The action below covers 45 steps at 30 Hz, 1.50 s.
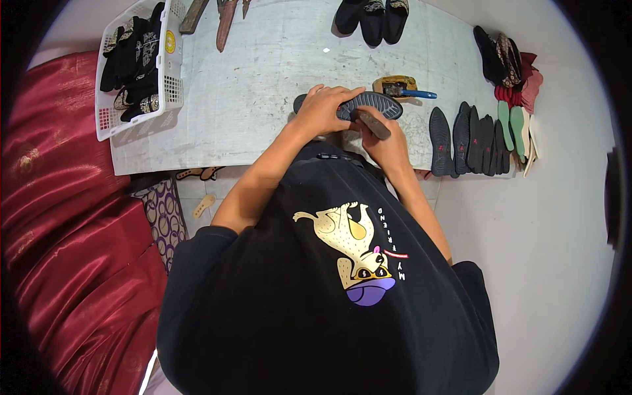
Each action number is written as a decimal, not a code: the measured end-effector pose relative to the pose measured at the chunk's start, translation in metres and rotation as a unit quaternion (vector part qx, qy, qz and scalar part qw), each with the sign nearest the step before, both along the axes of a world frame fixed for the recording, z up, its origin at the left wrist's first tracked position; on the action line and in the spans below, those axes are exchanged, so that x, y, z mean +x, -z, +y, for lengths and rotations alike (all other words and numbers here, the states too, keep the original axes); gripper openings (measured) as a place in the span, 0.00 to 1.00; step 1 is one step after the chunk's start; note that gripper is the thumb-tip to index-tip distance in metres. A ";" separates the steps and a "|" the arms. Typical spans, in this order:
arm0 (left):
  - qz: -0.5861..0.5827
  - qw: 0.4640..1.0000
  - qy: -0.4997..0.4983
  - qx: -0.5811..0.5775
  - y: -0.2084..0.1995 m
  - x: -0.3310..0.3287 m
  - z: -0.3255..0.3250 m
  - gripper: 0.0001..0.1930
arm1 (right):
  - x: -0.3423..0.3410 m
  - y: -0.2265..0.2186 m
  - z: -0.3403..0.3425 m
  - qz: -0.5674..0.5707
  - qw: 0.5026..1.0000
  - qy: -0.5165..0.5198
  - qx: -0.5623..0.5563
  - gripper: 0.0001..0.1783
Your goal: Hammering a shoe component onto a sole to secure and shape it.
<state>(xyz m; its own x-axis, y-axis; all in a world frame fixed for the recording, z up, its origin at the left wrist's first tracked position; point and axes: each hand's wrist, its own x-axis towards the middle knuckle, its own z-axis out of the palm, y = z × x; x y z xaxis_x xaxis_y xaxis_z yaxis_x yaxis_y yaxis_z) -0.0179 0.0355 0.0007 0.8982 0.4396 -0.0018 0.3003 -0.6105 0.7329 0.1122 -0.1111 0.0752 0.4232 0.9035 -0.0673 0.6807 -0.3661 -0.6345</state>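
Observation:
A black shoe sole [374, 101], tread side up, lies near the table's front edge in front of me. It may belong to a shoe whose upper is hidden underneath. My left hand [322, 107] grips it around its left part, with the fingers over the far edge and the thumb on the near side. In my right hand [390, 143] is a tool with a thick brown handle [374, 124], its butt pointing back toward me. The tool's working end is hidden against the sole, so its kind does not show.
Beyond the sole stands a glue-stained tub [384, 83] with a blue-handled brush [418, 94] across it. Black soles [440, 141] line the right edge. Black shoes [372, 25] sit at the back; a white basket [172, 92] holds more at left, near wooden-handled tools [226, 26].

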 end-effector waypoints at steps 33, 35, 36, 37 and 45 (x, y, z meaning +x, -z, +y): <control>-0.006 0.999 -0.036 -0.038 -0.014 0.005 0.001 0.46 | 0.018 -0.001 0.015 -0.040 0.999 0.021 -0.012 0.12; -0.007 0.998 -0.030 -0.052 -0.012 0.005 0.005 0.46 | 0.022 0.003 0.023 -0.050 0.998 -0.005 -0.030 0.11; -0.007 0.997 -0.025 -0.066 -0.012 0.006 0.007 0.46 | 0.023 0.002 0.023 -0.051 0.998 -0.004 -0.030 0.11; -0.007 0.997 -0.024 -0.066 -0.013 0.005 0.007 0.46 | 0.020 -0.009 0.027 -0.047 0.998 0.011 -0.031 0.11; 0.044 0.996 -0.033 -0.070 -0.025 0.006 0.006 0.47 | 0.021 -0.002 0.025 -0.033 0.999 0.027 -0.001 0.11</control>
